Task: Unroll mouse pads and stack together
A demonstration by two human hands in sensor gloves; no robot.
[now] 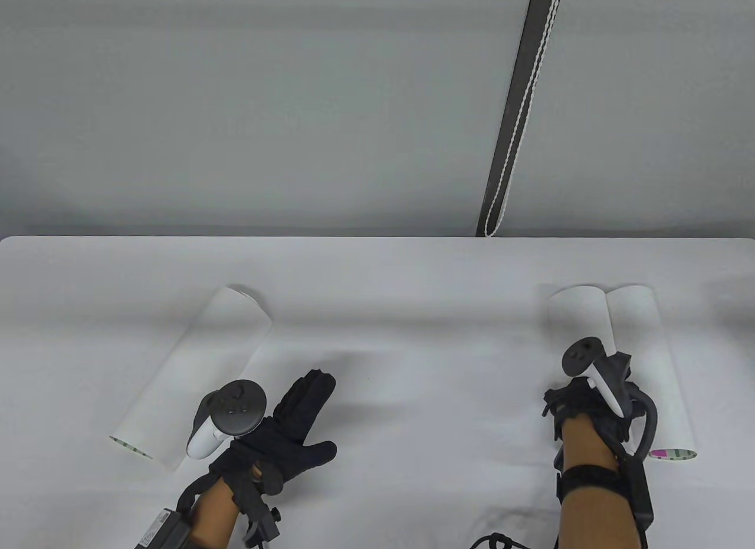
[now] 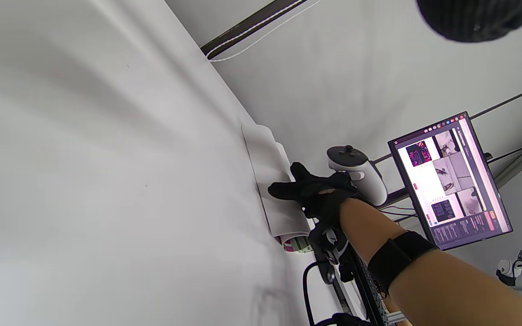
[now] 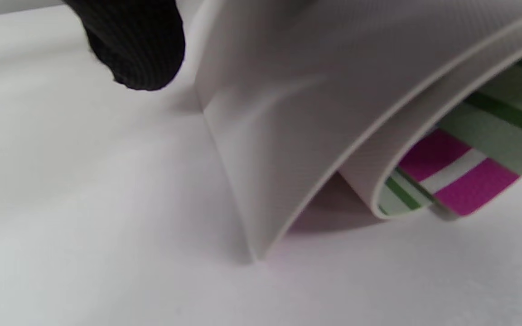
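Note:
Two rolled mouse pads lie white side out on the white table [image 1: 413, 313]. The left pad [image 1: 189, 378] is fully rolled and lies at a slant. My left hand [image 1: 307, 416] lies open and flat on the table just right of it, holding nothing. The right pad [image 1: 643, 360] is partly unrolled, with a loose flap [image 1: 575, 316] arching beside the roll. My right hand [image 1: 590, 401] rests on that flap with fingers spread, as the left wrist view [image 2: 306, 190] shows. In the right wrist view one fingertip [image 3: 138, 50] hangs beside the flap's edge [image 3: 315, 113]; the roll's inside is striped pink and green.
A dark strap with white cord [image 1: 519, 112] hangs against the grey wall behind the table. A lit monitor [image 2: 451, 181] stands off to the right of the table. A black cable [image 1: 495, 540] lies at the front edge.

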